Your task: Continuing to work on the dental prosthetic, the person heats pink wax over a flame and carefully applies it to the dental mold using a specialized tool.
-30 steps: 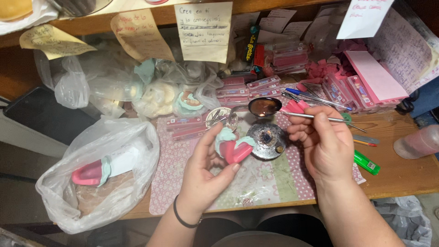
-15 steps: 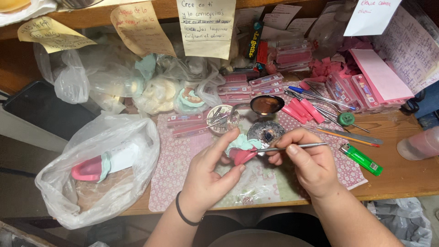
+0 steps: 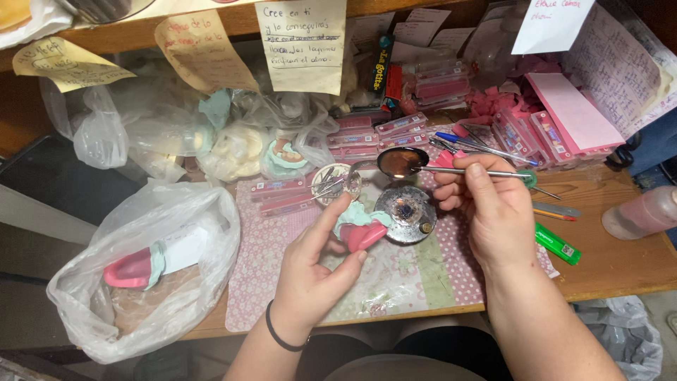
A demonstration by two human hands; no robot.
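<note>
My left hand (image 3: 314,271) holds a small pink and mint clay piece (image 3: 360,227) between thumb and fingers, just above a patterned mat (image 3: 402,282). My right hand (image 3: 486,212) grips a thin metal tool (image 3: 458,171) whose tip reaches left to a small round dish of dark liquid (image 3: 399,161). A round metal lid (image 3: 405,213) with dark residue lies between the two hands, right beside the clay piece.
A clear plastic bag (image 3: 151,268) with a pink and white clay shape lies at the left. More bags with clay pieces, pink boxes (image 3: 395,130), pens, a green lighter (image 3: 557,243), a pink bottle (image 3: 645,212) and paper notes crowd the back and right.
My right hand has lifted the metal tool away from the clay piece and carried its tip up to the dark dish. My left hand keeps the clay piece nearly still.
</note>
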